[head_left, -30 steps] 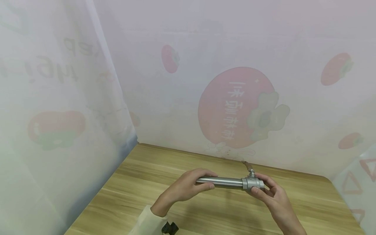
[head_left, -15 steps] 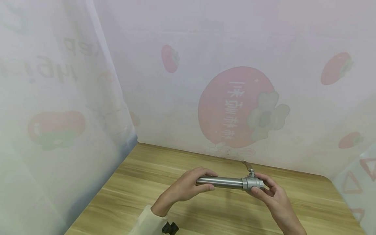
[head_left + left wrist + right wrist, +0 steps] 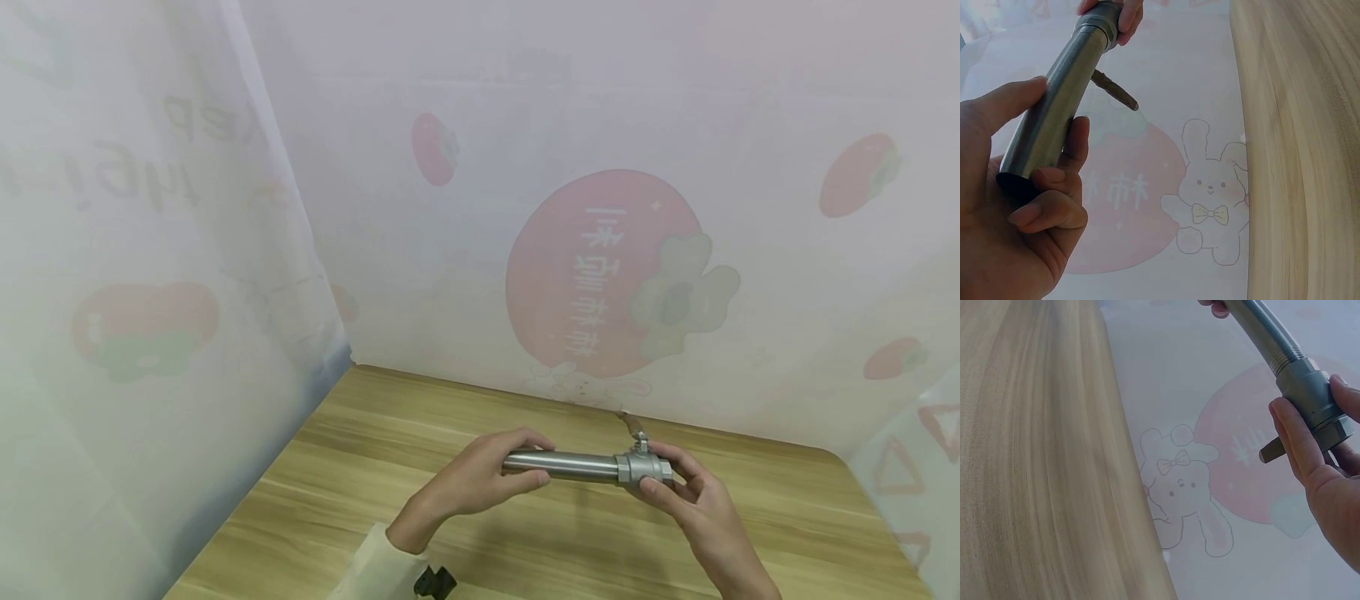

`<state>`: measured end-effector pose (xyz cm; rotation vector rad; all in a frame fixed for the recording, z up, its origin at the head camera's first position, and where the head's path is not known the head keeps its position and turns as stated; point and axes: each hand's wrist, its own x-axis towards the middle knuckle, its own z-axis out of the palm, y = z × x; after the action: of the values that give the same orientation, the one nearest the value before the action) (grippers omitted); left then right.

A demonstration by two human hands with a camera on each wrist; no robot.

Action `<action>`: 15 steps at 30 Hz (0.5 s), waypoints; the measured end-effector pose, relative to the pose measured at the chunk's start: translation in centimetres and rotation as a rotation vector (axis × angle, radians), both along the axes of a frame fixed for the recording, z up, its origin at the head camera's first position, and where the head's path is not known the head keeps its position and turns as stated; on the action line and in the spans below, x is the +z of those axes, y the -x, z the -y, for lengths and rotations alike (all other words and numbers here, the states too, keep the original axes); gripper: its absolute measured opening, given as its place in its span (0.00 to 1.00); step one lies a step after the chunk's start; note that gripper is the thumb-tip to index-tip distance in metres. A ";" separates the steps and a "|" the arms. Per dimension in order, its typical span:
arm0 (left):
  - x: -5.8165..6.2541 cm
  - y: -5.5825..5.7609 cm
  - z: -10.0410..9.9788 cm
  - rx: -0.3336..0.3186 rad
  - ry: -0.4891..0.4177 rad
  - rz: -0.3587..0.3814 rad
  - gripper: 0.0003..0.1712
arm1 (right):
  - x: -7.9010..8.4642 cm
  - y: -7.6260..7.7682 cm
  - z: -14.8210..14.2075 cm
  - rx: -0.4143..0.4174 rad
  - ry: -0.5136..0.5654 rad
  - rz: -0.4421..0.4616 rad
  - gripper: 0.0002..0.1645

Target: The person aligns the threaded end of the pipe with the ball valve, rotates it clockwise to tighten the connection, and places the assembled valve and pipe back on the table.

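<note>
A shiny metal pipe (image 3: 573,465) is joined at its right end to a ball valve (image 3: 640,468), and the two are held up above the table. My left hand (image 3: 480,473) grips the pipe near its free end, thumb on one side and fingers on the other. In the left wrist view the dark open mouth of the pipe (image 3: 1054,119) shows by the palm. My right hand (image 3: 705,508) holds the valve body between thumb and fingers. The valve's lever handle (image 3: 632,423) points away toward the back. Some pipe threads (image 3: 1286,359) show beside the valve in the right wrist view.
A wood-grain table (image 3: 360,467) lies under both hands. Behind it hangs a pale curtain (image 3: 465,275) printed with red fruit and a rabbit; a similar curtain (image 3: 150,250) hangs on the left. A black device (image 3: 435,582) sits by the left sleeve.
The pipe and valve have shifted very slightly; the grip of both hands looks the same.
</note>
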<state>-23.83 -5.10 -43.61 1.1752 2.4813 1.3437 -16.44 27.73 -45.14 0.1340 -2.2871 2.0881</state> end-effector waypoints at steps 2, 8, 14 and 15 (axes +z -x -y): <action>0.0 -0.1 -0.1 0.014 0.007 0.001 0.22 | 0.0 0.0 0.0 0.000 -0.002 -0.003 0.31; 0.0 -0.1 -0.2 0.031 0.021 -0.041 0.23 | 0.1 0.0 0.0 0.008 0.001 -0.011 0.30; -0.3 0.0 -0.2 0.027 0.025 -0.101 0.22 | 0.0 0.0 -0.1 0.005 0.004 -0.003 0.30; -0.3 0.0 -0.2 0.028 0.027 -0.106 0.22 | 0.0 0.0 -0.1 0.005 0.002 -0.003 0.30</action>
<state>-23.85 -4.92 -43.92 1.2418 2.5889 1.2823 -16.46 27.85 -45.16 0.1420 -2.2851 2.0915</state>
